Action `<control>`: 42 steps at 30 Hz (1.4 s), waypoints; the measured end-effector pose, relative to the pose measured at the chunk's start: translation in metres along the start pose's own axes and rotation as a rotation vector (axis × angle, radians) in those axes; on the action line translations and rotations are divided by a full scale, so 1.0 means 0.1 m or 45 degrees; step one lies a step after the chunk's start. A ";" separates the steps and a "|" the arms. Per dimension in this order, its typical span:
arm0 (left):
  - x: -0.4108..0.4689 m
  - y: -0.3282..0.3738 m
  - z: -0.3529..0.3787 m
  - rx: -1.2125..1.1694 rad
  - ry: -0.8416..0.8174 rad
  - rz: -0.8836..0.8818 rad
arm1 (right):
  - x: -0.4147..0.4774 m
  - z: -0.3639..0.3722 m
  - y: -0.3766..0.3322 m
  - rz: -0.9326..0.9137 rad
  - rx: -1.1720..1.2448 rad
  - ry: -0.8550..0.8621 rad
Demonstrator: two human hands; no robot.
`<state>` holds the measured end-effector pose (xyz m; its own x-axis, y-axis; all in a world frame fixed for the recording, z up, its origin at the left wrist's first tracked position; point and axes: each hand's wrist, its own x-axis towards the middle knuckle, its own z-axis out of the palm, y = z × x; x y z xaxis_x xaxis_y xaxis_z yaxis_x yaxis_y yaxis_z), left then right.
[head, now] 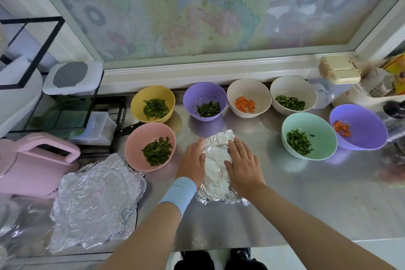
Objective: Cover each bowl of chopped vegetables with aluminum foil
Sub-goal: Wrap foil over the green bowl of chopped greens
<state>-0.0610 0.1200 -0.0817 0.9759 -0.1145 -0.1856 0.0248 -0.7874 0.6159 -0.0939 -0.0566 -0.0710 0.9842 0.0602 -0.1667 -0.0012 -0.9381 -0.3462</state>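
Head view, looking down on a steel counter [285, 204]: we take the foil sheet [215, 166] at its middle as our landmark. It lies crumpled and domed on the counter with its ragged edges turned down. Whatever sits under it is hidden, so we cannot tell what it covers.

Our left hand [192, 160] lies flat against the sheet's left side, fingers straight and close together, pressing the foil down. Our right hand [243, 166] presses the sheet's right side, palm down, fingers straight and slightly spread. A light blue wristband [179, 192] wraps the left wrist.

Seven bowls stand around the foil sheet, all uncovered:

- Just left of the sheet is the pink bowl [135, 149], holding green pepper strips.
- Farther left and back is the yellow bowl [153, 93], with more green strips.
- Straight behind the sheet stands the small purple bowl [203, 91], with dark green pieces.
- Behind and to the right is the cream bowl [247, 87], holding carrot cubes.
- Farther right along that row is the second cream bowl [291, 85], with chopped greens.
- Right of the sheet sits the mint bowl [317, 125], also with chopped greens.
- Beyond the mint bowl is the large purple bowl [366, 129], with a few carrot pieces lying against its wall.

Left of the sheet and nearer to us, a loose foil pile [96, 201] lies wrinkled on the counter — a pink jug [35, 166] stands just past it, farther left. A black knife handle [129, 128] pokes out behind the pink bowl.
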 end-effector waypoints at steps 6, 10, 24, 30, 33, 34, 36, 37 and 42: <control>-0.01 0.08 -0.12 0.146 0.182 0.009 | 0.08 0.01 0.01 -0.020 -0.018 0.030; -0.03 0.09 -0.09 0.467 0.243 0.331 | 0.12 0.00 0.03 -0.042 -0.057 0.035; 0.08 0.06 -0.19 0.420 0.198 0.119 | 0.08 -0.13 0.01 0.236 -0.023 0.124; -0.03 0.11 -0.15 0.583 -0.011 0.464 | 0.08 -0.02 -0.01 0.295 0.037 0.000; -0.11 0.11 -0.06 0.721 -0.299 0.414 | 0.08 -0.01 0.00 0.258 -0.083 0.089; -0.12 0.09 -0.02 0.782 -0.324 0.400 | 0.07 -0.01 0.00 0.208 -0.132 0.136; -0.15 0.09 0.04 0.837 -0.339 0.378 | 0.02 -0.01 -0.02 0.083 -0.162 0.130; -0.15 0.10 0.05 0.841 -0.331 0.374 | -0.01 0.02 -0.03 0.029 -0.140 0.101; -0.19 0.09 0.06 0.806 -0.288 0.397 | -0.07 0.10 0.05 0.043 0.079 0.010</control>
<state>-0.0801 0.1120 -0.0772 0.8469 -0.4584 -0.2695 -0.4431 -0.8885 0.1189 -0.1022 -0.0586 -0.0808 0.9847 0.0257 -0.1721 -0.0455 -0.9166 -0.3973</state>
